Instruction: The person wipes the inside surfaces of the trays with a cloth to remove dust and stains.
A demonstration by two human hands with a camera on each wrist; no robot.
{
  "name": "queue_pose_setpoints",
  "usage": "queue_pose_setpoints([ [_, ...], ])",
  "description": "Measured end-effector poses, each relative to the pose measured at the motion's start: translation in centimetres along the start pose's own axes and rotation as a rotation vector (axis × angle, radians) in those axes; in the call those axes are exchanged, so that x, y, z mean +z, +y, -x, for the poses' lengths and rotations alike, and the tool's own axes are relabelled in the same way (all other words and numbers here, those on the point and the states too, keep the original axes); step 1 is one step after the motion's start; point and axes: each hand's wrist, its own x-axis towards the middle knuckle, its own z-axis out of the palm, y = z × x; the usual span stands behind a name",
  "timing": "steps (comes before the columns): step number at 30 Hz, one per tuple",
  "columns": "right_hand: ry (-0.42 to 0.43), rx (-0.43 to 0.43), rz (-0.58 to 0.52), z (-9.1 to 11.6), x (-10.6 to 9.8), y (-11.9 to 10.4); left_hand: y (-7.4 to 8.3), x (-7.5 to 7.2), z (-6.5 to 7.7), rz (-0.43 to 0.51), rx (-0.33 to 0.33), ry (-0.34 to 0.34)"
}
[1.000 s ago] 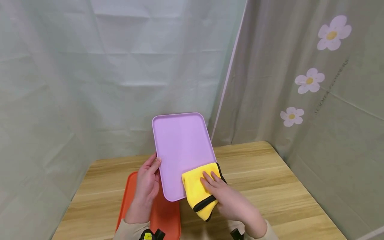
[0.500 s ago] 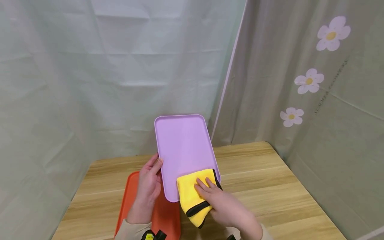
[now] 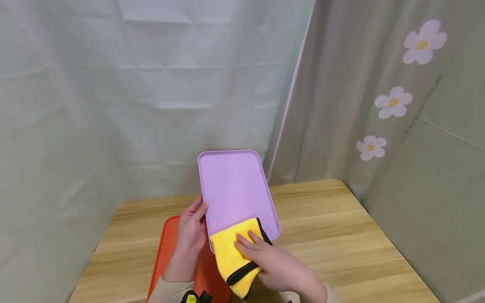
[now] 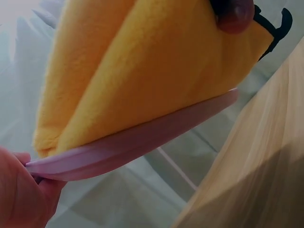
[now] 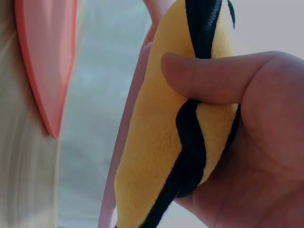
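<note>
A light purple tray (image 3: 236, 187) is held up and tilted above the table. My left hand (image 3: 190, 231) grips its left edge, thumb on the front rim and fingers behind. Over the tray's lower part lies a folded yellow cloth (image 3: 232, 248) with black edging. My right hand (image 3: 270, 263) holds this cloth against the tray, fingers spread over its face. In the right wrist view the thumb curls round the folded cloth (image 5: 156, 123). From the left wrist, the cloth (image 4: 142, 71) covers the tray's face above the pale purple rim (image 4: 118, 152).
An orange-red tray (image 3: 164, 248) lies on the wooden table (image 3: 322, 219) at the left, partly hidden under my left forearm. Pale curtains (image 3: 170, 84) hang behind the table and at both sides, with printed flowers (image 3: 393, 102) on the right.
My right hand has slid the yellow cloth leftward and down along the tray's lower end. The purple tray has shifted slightly right and down, with my left hand still gripping it.
</note>
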Motion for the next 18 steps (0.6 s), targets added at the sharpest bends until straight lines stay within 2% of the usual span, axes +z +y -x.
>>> queue_pose_setpoints([
  [8, -0.009, -0.017, -0.01, -0.5, -0.2, -0.6, 0.0, 0.2, 0.3, 0.003, -0.005, 0.023],
  [18, -0.028, -0.023, -0.069, 0.7, 0.0, 0.2, -0.5, -0.3, 0.6, 0.062, -0.041, 0.039],
])
